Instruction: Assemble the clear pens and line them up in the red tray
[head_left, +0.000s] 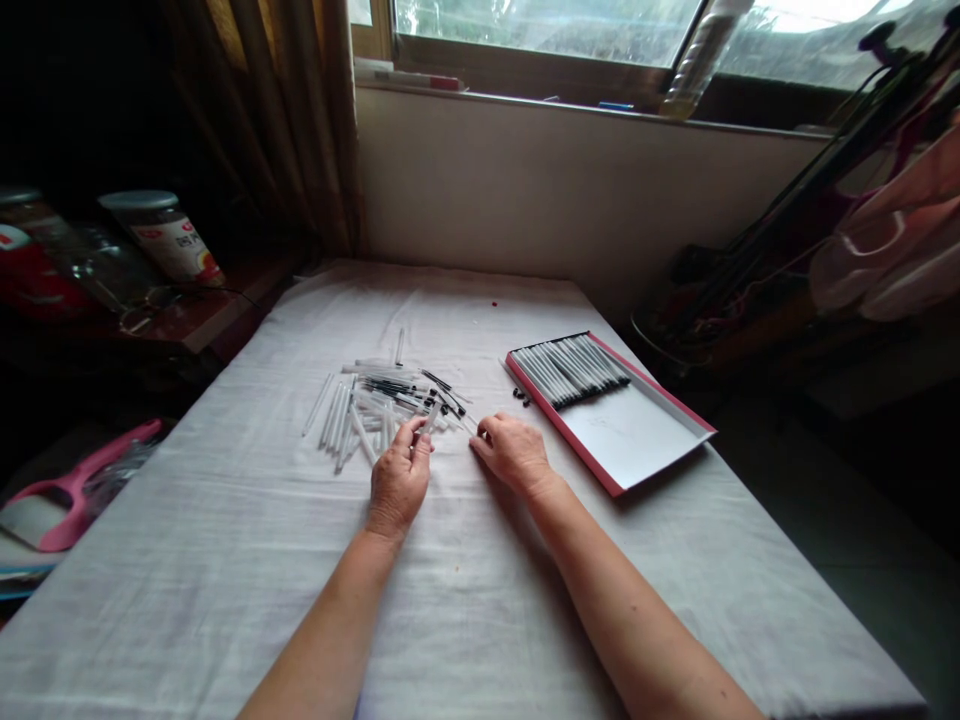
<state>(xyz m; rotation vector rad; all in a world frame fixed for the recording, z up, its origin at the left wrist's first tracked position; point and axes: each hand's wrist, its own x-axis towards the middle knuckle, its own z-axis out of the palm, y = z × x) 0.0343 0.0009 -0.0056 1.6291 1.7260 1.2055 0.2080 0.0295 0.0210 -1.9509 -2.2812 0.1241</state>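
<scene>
A loose pile of clear pen barrels and black refills (pixel 379 400) lies on the white cloth (pixel 225 520) in the middle of the table. My left hand (pixel 400 480) rests at the pile's near edge and pinches one clear barrel (pixel 430 417) between thumb and fingers. My right hand (pixel 512 450) lies just to the right, fingers curled down on the cloth, pinching something small I cannot make out. A red-rimmed white tray (pixel 637 430) to the right holds a row of assembled pens (pixel 571 368) at its far end. A few small black caps (pixel 520 397) lie beside the tray.
Jars (pixel 169 235) stand on a dark shelf at the left. A pink-handled object (pixel 75 485) lies below the table's left edge. A curtain (pixel 285 120) hangs at the back left under a window (pixel 570 30). Cluttered items and pink cloth (pixel 892 240) fill the right side.
</scene>
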